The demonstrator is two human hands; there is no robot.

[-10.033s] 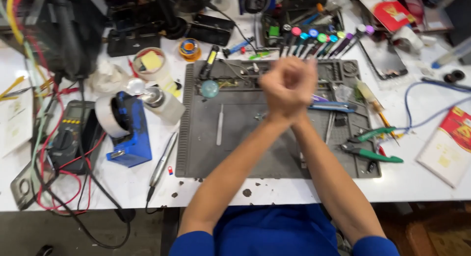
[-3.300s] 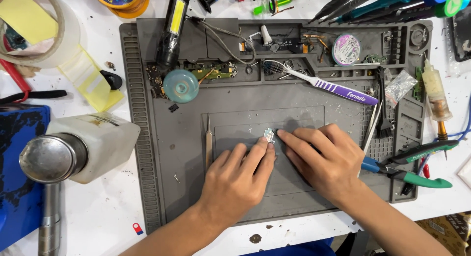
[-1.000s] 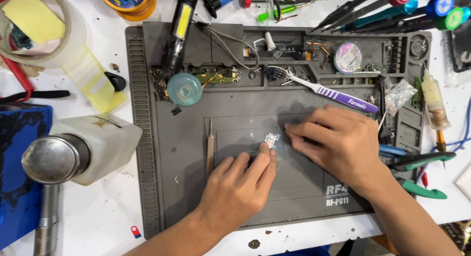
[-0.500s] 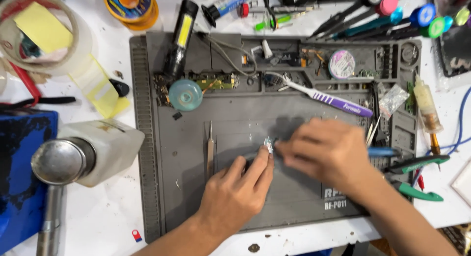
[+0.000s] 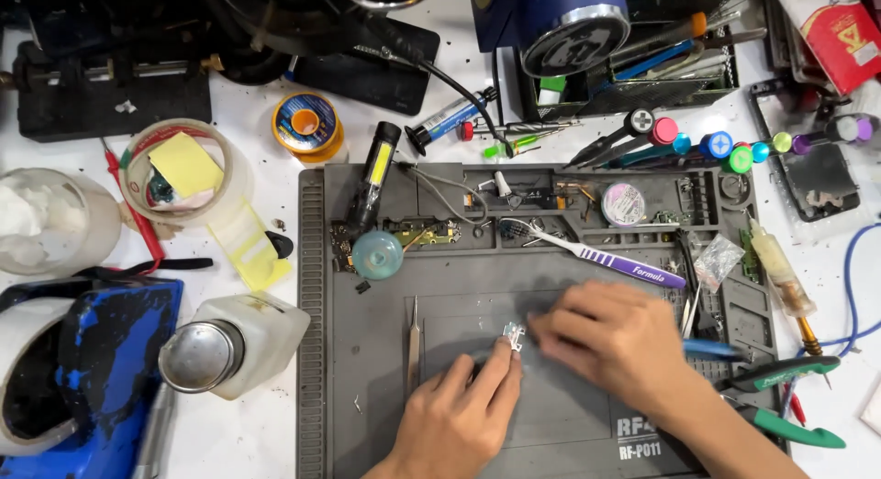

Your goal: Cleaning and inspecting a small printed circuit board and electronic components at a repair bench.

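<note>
1. At the centre of the grey silicone work mat (image 5: 367,424), a small silvery metal part (image 5: 512,336) lies between both hands.
2. Left hand (image 5: 456,422): fingers close together, fingertips pressing on the part from its 7 o'clock side.
3. Right hand (image 5: 617,344): blurred, fingers curled narrow, tips touching the part from 3 o'clock; actual grip cannot be told.
4. Thin steel tweezers (image 5: 414,345) lie on the mat at 9 o'clock of the part, well apart from the hands.
5. Purple-and-white toothbrush (image 5: 596,253) lies at 1 o'clock of the part.
6. Green-handled pliers (image 5: 780,401) rest at 3 o'clock, beyond the right wrist.
7. White plastic bottle with steel cap (image 5: 229,350) lies off the mat, 9 o'clock.
</note>
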